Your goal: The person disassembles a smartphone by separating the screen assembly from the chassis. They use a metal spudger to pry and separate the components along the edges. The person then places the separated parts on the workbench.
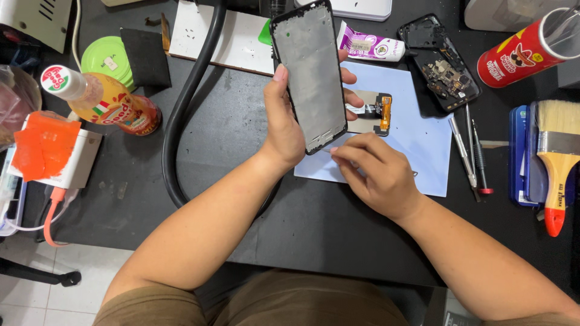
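A black phone frame [313,75] stands tilted above the desk [241,133], clamped in the left hand [284,130], thumb along one edge and fingers behind. The right hand [374,172] pinches closed at the frame's lower corner, over a pale blue sheet [417,133]. A small circuit part [376,111] lies on the sheet; screwdrivers [468,151] and a paintbrush [559,163] lie to the right.

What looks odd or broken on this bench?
The left hand holds a bare phone frame with no screen or parts in it. Another phone lies open, its insides exposed. A small circuit part sits loose on the blue sheet. The right hand pinches something too small to tell.
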